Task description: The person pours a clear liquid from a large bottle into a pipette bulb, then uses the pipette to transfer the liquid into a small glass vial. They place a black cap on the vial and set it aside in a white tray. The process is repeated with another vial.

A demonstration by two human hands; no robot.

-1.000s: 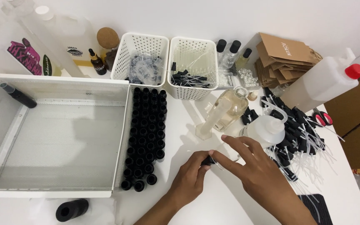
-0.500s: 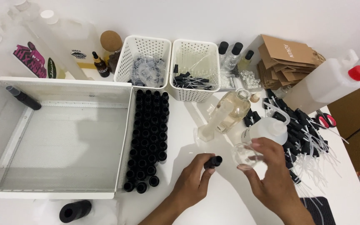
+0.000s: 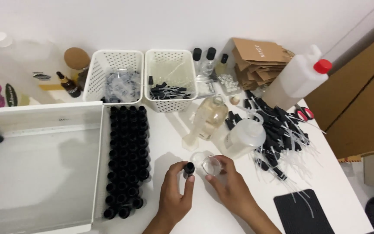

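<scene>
My left hand (image 3: pixel 174 197) holds a small black bottle (image 3: pixel 189 168) upright by its neck, just above the white table (image 3: pixel 204 216). My right hand (image 3: pixel 230 186) grips a small clear glass beaker (image 3: pixel 211 165) right beside that bottle, tilted toward it. A block of several identical black bottles (image 3: pixel 126 156) stands in rows to the left of my hands. Behind the beaker lie a clear wash bottle (image 3: pixel 243 138) on its side and a glass bottle of pale liquid (image 3: pixel 211 116).
A large white tray (image 3: pixel 35 169) fills the left. Two white perforated baskets (image 3: pixel 115 82) (image 3: pixel 169 84) stand at the back. A heap of black dropper caps (image 3: pixel 278 130), red-handled scissors (image 3: pixel 304 113), a white jug with a red cap (image 3: pixel 297 82), brown cardboard boxes (image 3: pixel 260 60) and a black mat (image 3: pixel 304 212) are on the right.
My right hand let go of the black bottle, reached right, picked up the glass beaker and brought it next to the bottle. My left hand raised the bottle upright.
</scene>
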